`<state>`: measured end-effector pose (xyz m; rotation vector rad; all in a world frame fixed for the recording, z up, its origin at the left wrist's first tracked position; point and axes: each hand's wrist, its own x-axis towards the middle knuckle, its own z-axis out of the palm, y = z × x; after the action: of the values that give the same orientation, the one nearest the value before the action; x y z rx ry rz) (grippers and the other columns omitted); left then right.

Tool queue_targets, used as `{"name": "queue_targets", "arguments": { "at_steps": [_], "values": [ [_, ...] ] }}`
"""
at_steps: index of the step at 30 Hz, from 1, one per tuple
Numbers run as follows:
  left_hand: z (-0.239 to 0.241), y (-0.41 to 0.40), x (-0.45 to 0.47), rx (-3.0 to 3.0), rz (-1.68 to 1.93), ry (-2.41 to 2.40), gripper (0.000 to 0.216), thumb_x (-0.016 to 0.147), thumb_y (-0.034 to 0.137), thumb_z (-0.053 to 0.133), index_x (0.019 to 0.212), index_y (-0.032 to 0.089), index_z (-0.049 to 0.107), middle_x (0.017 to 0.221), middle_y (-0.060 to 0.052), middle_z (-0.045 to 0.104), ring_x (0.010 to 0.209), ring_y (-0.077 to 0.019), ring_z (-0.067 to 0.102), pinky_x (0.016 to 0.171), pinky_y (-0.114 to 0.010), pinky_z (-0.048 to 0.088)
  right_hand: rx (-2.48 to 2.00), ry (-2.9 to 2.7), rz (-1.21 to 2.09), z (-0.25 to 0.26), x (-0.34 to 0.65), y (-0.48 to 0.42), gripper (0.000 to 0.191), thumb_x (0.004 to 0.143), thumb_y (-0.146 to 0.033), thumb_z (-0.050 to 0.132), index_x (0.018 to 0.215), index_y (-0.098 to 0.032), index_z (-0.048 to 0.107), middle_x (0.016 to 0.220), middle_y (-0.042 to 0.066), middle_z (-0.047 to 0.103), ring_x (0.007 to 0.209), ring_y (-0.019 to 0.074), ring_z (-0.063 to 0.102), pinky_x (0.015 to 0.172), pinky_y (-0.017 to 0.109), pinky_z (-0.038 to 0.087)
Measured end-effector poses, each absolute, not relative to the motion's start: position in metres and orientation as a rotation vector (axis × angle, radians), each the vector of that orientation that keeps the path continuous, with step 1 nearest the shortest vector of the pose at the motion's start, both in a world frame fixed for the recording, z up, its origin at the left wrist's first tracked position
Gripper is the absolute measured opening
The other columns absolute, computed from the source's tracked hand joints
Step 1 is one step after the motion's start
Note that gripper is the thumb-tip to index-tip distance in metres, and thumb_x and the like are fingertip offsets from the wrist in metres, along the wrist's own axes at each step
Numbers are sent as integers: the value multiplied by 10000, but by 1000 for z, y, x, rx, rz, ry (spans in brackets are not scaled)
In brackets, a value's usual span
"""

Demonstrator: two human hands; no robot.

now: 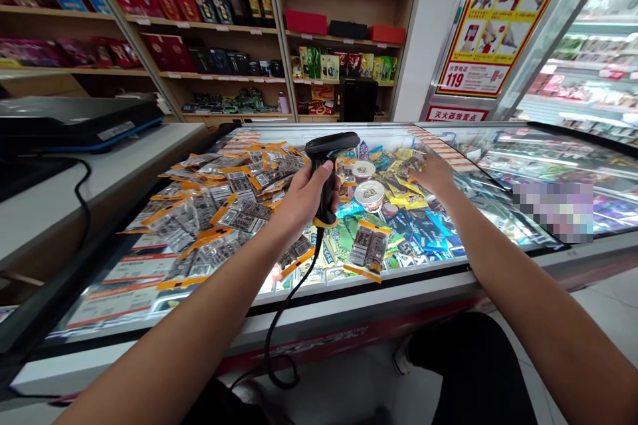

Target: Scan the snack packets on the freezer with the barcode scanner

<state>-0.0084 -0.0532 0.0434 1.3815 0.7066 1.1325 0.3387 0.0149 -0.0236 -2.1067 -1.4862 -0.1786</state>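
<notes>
My left hand (312, 194) is wrapped round the handle of a black barcode scanner (333, 143), held over the glass lid of a chest freezer. A coiled cord (294, 292) hangs from its base. My right hand (436, 176) reaches to the far right part of the lid, fingers pinched on a small grey-brown snack packet (415, 162), partly hidden by the fingers. One clear snack packet with orange ends (369, 250) lies alone on the glass near the front edge. Left of the scanner spreads a heap of similar packets (239, 182).
Under the freezer glass (124, 292) show ice cream tubs (369, 195) and colourful wrappers. A white counter (30, 212) with a black device (74, 123) stands at left. Stocked shelves (209, 23) line the back, beside a red and yellow poster (503, 20).
</notes>
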Motion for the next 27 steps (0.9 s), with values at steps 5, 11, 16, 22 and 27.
{"name": "queue_targets", "arguments": {
  "at_steps": [5,11,16,22,27],
  "values": [
    [42,-51,-9,1379,1096,717,310,917,477,615,890,202,474,753,6,606,458,-96,558,420,-229,428,-2208,-1430,-226,-30,351,18,853,762,-594,719,1429,-111,498,1414,281,469,1352,501,404,1037,617,377],
    [41,-50,-9,1367,1116,735,306,908,476,621,896,207,476,758,6,614,452,-94,555,411,-226,422,-1931,-1498,-240,-10,336,4,665,852,-570,648,1357,-147,565,1331,231,557,1286,442,489,1012,605,410],
    [40,-51,-7,1377,1100,759,279,919,445,609,887,204,471,738,13,593,444,-98,553,395,-234,414,-1430,-2279,683,19,277,-33,474,882,-682,603,1153,-306,704,1182,82,699,1015,310,666,846,471,552],
    [35,-51,-6,1458,1107,757,305,923,476,611,885,198,491,746,12,594,448,-89,552,405,-226,422,-1206,-2614,572,3,229,-56,702,549,-740,845,1111,-336,723,1164,79,665,1099,383,619,904,530,541],
    [37,-52,-8,1539,1089,748,312,936,484,591,877,195,488,770,3,596,458,-88,556,420,-229,432,-1152,-2605,662,0,229,-54,670,608,-694,843,1141,-312,707,1201,74,677,1087,363,633,908,519,552]
  ]
}}
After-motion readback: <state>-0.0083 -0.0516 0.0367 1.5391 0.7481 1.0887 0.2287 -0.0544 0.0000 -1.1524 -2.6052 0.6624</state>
